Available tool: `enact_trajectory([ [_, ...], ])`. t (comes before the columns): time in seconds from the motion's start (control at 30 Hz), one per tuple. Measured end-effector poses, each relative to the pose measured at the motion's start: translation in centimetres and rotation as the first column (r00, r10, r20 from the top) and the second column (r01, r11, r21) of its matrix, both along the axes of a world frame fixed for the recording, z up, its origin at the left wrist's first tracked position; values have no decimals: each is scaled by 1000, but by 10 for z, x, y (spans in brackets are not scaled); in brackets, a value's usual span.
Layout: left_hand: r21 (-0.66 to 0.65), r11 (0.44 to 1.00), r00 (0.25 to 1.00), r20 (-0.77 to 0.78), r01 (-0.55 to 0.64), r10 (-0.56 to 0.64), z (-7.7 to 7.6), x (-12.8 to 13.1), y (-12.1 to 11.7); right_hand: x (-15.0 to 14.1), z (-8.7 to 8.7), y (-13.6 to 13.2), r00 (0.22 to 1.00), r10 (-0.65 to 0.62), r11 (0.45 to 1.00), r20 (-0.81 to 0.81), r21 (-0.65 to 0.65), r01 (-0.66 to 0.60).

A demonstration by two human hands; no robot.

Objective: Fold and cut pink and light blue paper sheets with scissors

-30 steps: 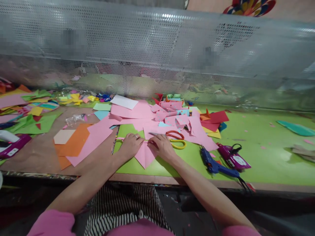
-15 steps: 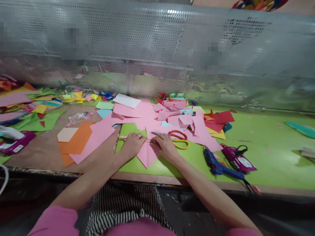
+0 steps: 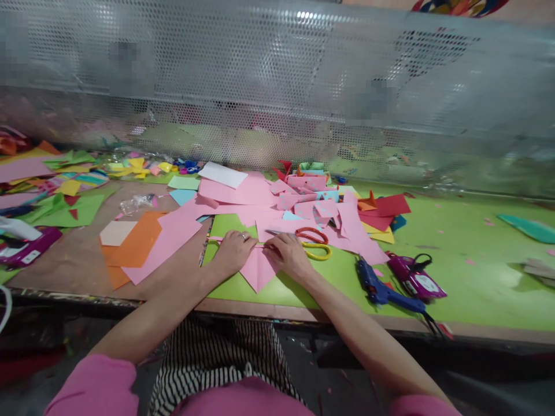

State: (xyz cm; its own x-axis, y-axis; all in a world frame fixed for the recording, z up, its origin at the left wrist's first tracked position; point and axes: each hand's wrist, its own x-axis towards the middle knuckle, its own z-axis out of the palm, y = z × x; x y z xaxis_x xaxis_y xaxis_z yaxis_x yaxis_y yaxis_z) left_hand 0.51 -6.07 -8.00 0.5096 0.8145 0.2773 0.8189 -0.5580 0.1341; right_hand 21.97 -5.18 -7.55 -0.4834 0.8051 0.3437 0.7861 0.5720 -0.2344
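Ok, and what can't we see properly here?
In the head view:
Folded pink paper: the left hand and right hand cover parts.
Curved multicoloured object: cut off by the top edge.
White label on the shiny purple plastic case: too small and blurred to read.
Purple-and-white object: cut off by the left edge.

text, legible: none. right-side purple device (image 3: 403, 270): white label (image 3: 426, 283), marks too blurred to read. left-side purple device (image 3: 49, 238): pale label (image 3: 30, 257), marks too small.
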Motion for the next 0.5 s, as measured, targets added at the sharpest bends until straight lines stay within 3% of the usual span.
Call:
enact_trajectory([
  [0.5,7,1000,1000,6,-12,12,4,2,-2,0,1,-1,1000,-13,1000,3,-2,13],
])
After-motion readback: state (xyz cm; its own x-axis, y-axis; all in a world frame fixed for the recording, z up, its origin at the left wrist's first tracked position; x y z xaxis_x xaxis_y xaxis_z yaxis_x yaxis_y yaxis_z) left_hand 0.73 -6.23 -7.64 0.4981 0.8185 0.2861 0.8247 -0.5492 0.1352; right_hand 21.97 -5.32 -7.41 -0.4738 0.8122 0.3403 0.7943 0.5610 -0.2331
